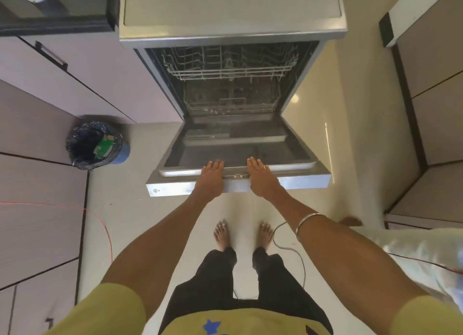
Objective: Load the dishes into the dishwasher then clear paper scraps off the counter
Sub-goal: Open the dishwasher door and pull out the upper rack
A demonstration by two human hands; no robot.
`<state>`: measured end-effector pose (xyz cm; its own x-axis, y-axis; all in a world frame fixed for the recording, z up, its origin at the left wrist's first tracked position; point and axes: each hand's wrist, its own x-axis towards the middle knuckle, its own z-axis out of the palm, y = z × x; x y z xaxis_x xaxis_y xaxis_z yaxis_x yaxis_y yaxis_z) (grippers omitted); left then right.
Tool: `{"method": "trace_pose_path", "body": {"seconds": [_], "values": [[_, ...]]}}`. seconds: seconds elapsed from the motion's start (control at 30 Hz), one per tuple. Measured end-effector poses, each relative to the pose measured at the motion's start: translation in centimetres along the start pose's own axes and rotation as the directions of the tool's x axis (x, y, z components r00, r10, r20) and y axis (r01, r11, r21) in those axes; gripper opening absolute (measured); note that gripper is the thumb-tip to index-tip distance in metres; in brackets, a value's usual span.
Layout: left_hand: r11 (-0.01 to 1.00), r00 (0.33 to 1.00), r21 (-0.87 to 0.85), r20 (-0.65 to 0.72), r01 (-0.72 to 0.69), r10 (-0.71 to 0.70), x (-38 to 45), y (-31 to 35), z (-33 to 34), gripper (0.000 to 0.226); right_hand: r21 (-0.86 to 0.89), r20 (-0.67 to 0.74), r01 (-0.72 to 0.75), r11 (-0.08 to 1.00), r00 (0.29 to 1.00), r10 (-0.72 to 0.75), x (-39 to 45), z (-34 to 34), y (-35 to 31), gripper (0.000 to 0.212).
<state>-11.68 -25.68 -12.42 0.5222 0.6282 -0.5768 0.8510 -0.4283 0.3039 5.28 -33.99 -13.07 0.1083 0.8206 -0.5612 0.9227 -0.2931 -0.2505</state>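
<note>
Hands' flat grip (211, 175) on steel dishwasher door (295, 181).

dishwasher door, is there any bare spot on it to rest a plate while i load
Yes. The inner face of the open door is bare between the tub opening and the front edge. That edge is taken: the left hand and right hand lie flat on it. Both racks look free of dishes.

A lined bin (96, 145) holding what looks like green packaging (104, 148) stands beside the cabinets (82, 84).
</note>
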Motion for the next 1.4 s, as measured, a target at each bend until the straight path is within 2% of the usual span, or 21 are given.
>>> {"method": "trace_pose_path", "body": {"seconds": [0.33,0.57,0.9,1.07,1.4], "values": [[0.998,0.998,-0.007,-0.019,0.065,-0.065,-2.1,-0.9,10.8,0.072,-0.082,0.100,0.054,0.995,0.994,-0.045,-2.4,9.5,1.3,0.076],[0.998,0.995,0.004,0.069,0.067,-0.067,-2.4,-1.9,15.3,0.075,-0.098,0.156,0.081,0.992,0.986,-0.065,-2.5,14.4,2.1,0.077],[0.992,0.991,-0.041,0.071,0.118,-0.115,-2.1,-3.0,24.6,0.068,-0.018,0.194,0.013,1.000,0.981,-0.009,-2.2,23.2,3.1,0.074],[0.995,0.991,0.014,0.089,0.100,-0.101,-1.0,-4.3,27.6,0.062,-0.043,0.216,0.002,0.999,0.976,0.008,-1.4,26.5,3.4,0.080],[0.995,0.980,0.081,0.187,0.057,-0.072,2.2,-7.2,34.5,0.061,-0.022,0.242,-0.066,0.998,0.968,0.069,0.7,33.5,4.2,0.074]]}}
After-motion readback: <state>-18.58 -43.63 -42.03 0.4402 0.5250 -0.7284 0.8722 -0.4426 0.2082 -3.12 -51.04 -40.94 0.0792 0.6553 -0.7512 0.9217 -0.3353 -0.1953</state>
